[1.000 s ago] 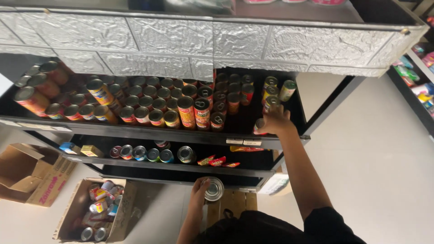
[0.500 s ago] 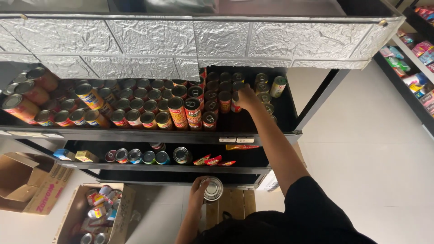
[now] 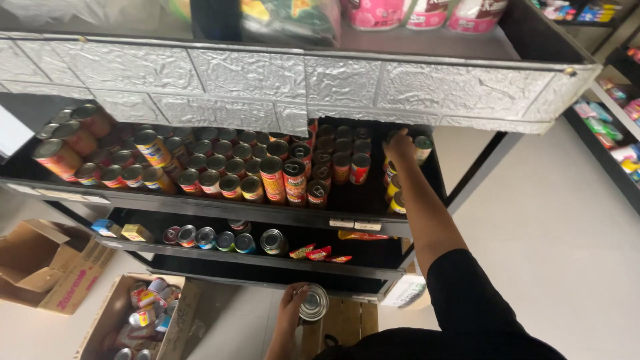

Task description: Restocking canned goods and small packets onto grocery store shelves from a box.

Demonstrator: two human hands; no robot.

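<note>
Silver can upright, low before the bottom shelf.

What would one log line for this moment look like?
left hand: holds silver can low | right hand: reaching among cans at back of middle shelf | open box of cans on floor

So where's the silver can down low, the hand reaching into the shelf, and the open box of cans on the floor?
silver can (image 3: 313,302): head view, on its shiny top lid.
right hand (image 3: 401,145): head view, on the back of the hand.
cardboard box (image 3: 181,313): head view, on its right wall.
</note>
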